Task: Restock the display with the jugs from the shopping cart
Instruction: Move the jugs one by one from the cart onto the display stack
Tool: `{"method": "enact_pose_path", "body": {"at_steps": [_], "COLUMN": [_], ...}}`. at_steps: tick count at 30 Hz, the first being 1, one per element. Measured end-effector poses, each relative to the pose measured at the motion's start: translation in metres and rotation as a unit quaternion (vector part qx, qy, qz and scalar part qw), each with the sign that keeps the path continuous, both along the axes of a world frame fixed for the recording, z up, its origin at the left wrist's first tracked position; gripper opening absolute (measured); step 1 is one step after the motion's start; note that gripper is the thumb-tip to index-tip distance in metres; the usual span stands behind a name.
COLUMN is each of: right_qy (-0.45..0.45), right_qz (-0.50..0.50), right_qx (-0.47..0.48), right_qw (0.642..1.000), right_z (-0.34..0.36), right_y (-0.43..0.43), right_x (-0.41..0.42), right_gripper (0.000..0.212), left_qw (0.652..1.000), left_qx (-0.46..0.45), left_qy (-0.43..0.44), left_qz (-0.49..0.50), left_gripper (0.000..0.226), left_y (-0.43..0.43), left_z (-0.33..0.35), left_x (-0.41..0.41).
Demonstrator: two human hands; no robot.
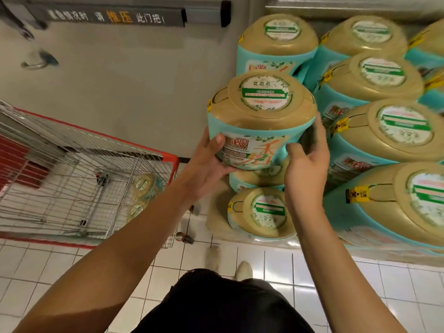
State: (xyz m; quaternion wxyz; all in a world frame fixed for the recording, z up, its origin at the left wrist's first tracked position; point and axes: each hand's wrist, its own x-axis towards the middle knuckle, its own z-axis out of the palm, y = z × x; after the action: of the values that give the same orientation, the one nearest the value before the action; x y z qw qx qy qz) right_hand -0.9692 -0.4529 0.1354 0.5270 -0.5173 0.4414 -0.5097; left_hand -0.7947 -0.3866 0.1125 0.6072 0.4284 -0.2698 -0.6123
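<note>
Head view: left hand [206, 168] and right hand [305, 164] clasp jug [260, 121] at left edge of display [374, 86]; cart [72, 179] further left; label blurred.

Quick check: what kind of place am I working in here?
Most likely a supermarket: a red-trimmed wire shopping cart, a stacked display of identical teal jugs, and white floor tiles.

**Q:** What do the hands hold?

**A:** The left hand [206, 162] and right hand [305, 164] grip one teal jug [260, 116] with a tan lid. It is raised just beside the stacked jugs [384, 138] at right.

**Q:** And at left?

**A:** A red-rimmed wire shopping cart [168, 156] stands on the tiled floor [324, 284]. Two more jugs [144, 185] sit in the corner nearest the hands.
</note>
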Motion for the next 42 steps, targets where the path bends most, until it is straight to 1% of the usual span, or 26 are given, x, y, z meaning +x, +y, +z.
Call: {"method": "enact_pose_path", "body": {"at_steps": [3,7,9,12,15,17,19,22,24,26,29,31,33,35,36,38,39,40,42], "right_qy": [0.009,0.017,0.039,0.074,0.114,0.110,0.095,0.108,0.126,0.133,0.159,0.174,0.183,0.183,0.184,0.192,0.195,0.196,0.201], "right_qz": [-0.012,-0.001,0.004,0.005,-0.003,-0.011,-0.020,-0.030,-0.046,-0.058,-0.070,-0.074,-0.074,-0.072,-0.073,-0.075,-0.076,-0.075,-0.074], "right_qx": [-0.010,-0.012,-0.013,-0.012,-0.027,-0.028,-0.026,-0.043,-0.048,-0.049,-0.063,-0.068,-0.072,-0.071,-0.069,-0.066,-0.065,-0.064,-0.065], "right_qw": [1.000,1.000,0.999,0.997,0.993,0.993,0.995,0.993,0.990,0.988,0.983,0.980,0.978,0.978,0.978,0.976,0.976,0.976,0.975], "right_z": [-0.001,0.002,0.000,-0.006,-0.015,-0.021,-0.025,-0.029,-0.030,-0.031,-0.035,-0.040,-0.043,-0.045,-0.046,-0.046,-0.045,-0.045,-0.044], "right_y": [-0.002,-0.015,-0.024,-0.035,-0.039,-0.040,-0.040,-0.037,-0.037,-0.040,-0.042,-0.042,-0.043,-0.044,-0.043,-0.042,-0.041,-0.041,-0.041], "right_x": [0.013,0.024,0.026,0.025,0.023,0.022,0.024,0.033,0.038,0.040,0.041,0.040,0.039,0.038,0.038,0.038,0.038,0.038,0.037], "right_gripper": [0.076,0.087,0.099,0.117,0.124,0.120,0.109,0.081,0.071,0.068,0.065,0.063,0.061,0.059,0.059,0.058,0.058,0.057,0.056], "left_qw": [1.000,1.000,1.000,0.998,0.998,0.998,0.997,0.994,0.991,0.988,0.979,0.973,0.969,0.971,0.973,0.975,0.974,0.971,0.962], "left_qx": [-0.004,-0.011,-0.015,-0.016,-0.020,-0.033,-0.032,-0.012,-0.009,-0.008,-0.001,0.004,0.007,0.000,-0.002,-0.004,-0.003,0.000,0.012], "left_qy": [0.008,0.009,-0.006,-0.055,-0.059,-0.062,-0.069,-0.107,-0.130,-0.153,-0.201,-0.230,-0.243,-0.236,-0.230,-0.222,-0.227,-0.240,-0.268], "left_qz": [0.013,0.017,0.019,0.019,0.007,-0.004,-0.008,0.006,0.011,0.009,0.016,0.025,0.034,0.038,0.035,0.017,0.002,-0.014,-0.044], "left_gripper": [0.117,0.117,0.114,0.111,0.093,0.080,0.077,0.082,0.089,0.092,0.083,0.082,0.086,0.087,0.083,0.063,0.053,0.048,0.050], "left_y": [-0.026,-0.054,-0.065,-0.076,-0.083,-0.085,-0.085,-0.089,-0.093,-0.095,-0.097,-0.096,-0.095,-0.095,-0.095,-0.097,-0.099,-0.100,-0.102], "left_z": [-0.004,-0.007,-0.011,-0.017,-0.024,-0.032,-0.037,-0.040,-0.040,-0.041,-0.044,-0.042,-0.040,-0.039,-0.039,-0.041,-0.041,-0.041,-0.041], "left_x": [0.008,0.017,0.021,0.023,0.026,0.029,0.031,0.031,0.032,0.035,0.037,0.035,0.033,0.031,0.030,0.031,0.033,0.036,0.043]}}
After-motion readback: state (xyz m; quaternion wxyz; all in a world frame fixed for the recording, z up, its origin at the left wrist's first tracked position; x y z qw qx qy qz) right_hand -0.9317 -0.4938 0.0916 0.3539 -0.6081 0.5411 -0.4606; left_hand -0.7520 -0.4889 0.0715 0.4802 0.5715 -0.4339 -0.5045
